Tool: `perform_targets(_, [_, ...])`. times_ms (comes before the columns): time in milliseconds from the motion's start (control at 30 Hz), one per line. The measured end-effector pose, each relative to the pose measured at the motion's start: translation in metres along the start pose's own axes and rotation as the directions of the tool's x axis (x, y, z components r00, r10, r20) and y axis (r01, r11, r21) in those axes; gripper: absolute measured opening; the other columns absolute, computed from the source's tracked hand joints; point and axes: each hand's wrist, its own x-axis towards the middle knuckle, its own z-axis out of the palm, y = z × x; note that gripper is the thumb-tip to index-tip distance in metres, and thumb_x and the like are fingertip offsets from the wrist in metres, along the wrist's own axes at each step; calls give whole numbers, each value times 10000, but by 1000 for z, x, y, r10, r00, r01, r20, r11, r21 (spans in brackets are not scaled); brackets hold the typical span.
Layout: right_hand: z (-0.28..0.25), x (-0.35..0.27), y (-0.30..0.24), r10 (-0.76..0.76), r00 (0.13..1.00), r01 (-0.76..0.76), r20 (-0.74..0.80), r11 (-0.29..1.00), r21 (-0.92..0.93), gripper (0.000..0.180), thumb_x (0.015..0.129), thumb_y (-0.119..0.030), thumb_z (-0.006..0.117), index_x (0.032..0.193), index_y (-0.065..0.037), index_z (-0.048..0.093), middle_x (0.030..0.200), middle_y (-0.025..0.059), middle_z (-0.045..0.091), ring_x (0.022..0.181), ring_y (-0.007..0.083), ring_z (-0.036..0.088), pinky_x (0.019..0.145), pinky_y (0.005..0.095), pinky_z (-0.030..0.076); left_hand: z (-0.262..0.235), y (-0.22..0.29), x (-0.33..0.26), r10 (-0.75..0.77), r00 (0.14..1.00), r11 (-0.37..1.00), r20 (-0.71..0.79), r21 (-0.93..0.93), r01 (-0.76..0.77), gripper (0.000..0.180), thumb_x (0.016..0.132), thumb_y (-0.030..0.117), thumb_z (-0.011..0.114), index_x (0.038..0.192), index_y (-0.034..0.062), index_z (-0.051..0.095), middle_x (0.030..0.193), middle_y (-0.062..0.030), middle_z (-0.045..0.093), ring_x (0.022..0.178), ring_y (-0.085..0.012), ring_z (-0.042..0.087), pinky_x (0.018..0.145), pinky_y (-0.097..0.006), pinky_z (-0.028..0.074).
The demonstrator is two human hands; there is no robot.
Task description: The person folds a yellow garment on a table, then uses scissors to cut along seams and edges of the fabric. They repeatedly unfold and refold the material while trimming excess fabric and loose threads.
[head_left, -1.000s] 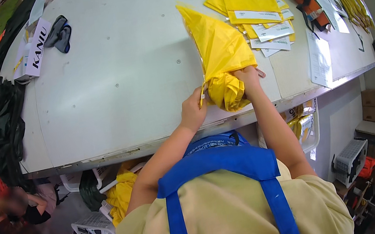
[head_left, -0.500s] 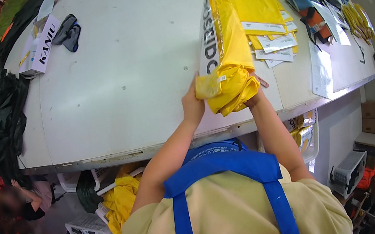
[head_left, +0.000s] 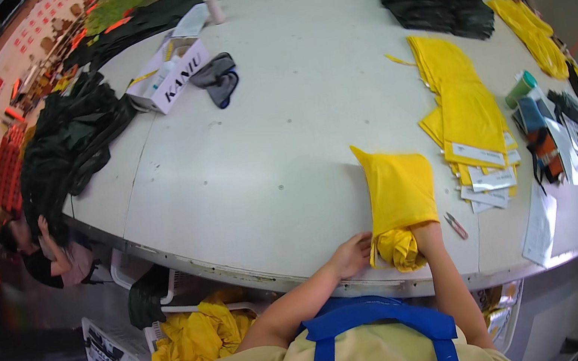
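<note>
A plain yellow fabric bag [head_left: 402,185] lies on the white table in front of me, one corner pointing away to the left. Bunched yellow cloth [head_left: 399,247] bulges from its near end. At the bag's lower left edge, my left hand [head_left: 352,257] has its fingertips closed on the fabric. My right hand [head_left: 427,234] reaches into the near right end of the bag, beside the bunched cloth, and its fingers are hidden. Just right of that hand lies a pair of small thread snips [head_left: 456,226].
Stacked yellow bags [head_left: 461,96] with white labels lie to the right. Beyond them are a green cup [head_left: 520,89] and dark folded cloth [head_left: 435,2]. A white box [head_left: 170,74], grey gloves [head_left: 219,80] and dark fabric [head_left: 63,140] sit left. Yellow cloth [head_left: 201,342] fills a basket below.
The view has swung, showing more of the table's far side. The long yellow piece with large lettering no longer shows; a shorter, plain yellow bag surrounds the bunched cloth.
</note>
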Motion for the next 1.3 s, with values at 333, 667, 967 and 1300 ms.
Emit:
perform_targets(333, [28, -36, -47, -710, 698, 540, -91, 605, -585, 494, 797, -255, 569, 1261, -91, 529, 1352, 164, 453, 1291, 356, 357, 1079, 469, 241, 46, 4, -5, 86, 987, 892, 139, 430, -138, 740, 814, 309, 701, 1395, 64, 313, 1387, -77, 413, 1255, -186, 405, 1039, -328, 337])
perform_targets(667, [15, 16, -16, -656, 755, 650, -8, 750, -126, 461, 860, -180, 474, 1296, -31, 465, 1370, 203, 413, 1282, 392, 347, 1088, 440, 244, 8, -22, 4, 280, 959, 879, -30, 409, -244, 805, 767, 4, 639, 1427, 98, 187, 1394, -68, 381, 1275, -205, 384, 1043, -342, 338])
perform_targets(967, [80, 1, -3, -646, 763, 578, 13, 673, -462, 582, 910, -421, 435, 1408, -142, 325, 1481, 104, 267, 1353, 308, 246, 1104, 419, 193, 41, 4, -12, 194, 981, 889, -6, 423, -174, 888, 758, 100, 686, 1436, 127, 112, 1394, -92, 334, 1296, -229, 345, 1052, -368, 329])
perform_targets(1300, [74, 31, -52, -604, 791, 581, 98, 693, -427, 591, 879, -460, 477, 1376, -153, 387, 1434, 114, 351, 1325, 308, 303, 1084, 437, 225, 14, 4, -4, 148, 987, 890, -66, 444, -104, 778, 772, -52, 567, 1415, 126, 166, 1331, -105, 407, 1213, -260, 449, 1004, -382, 395])
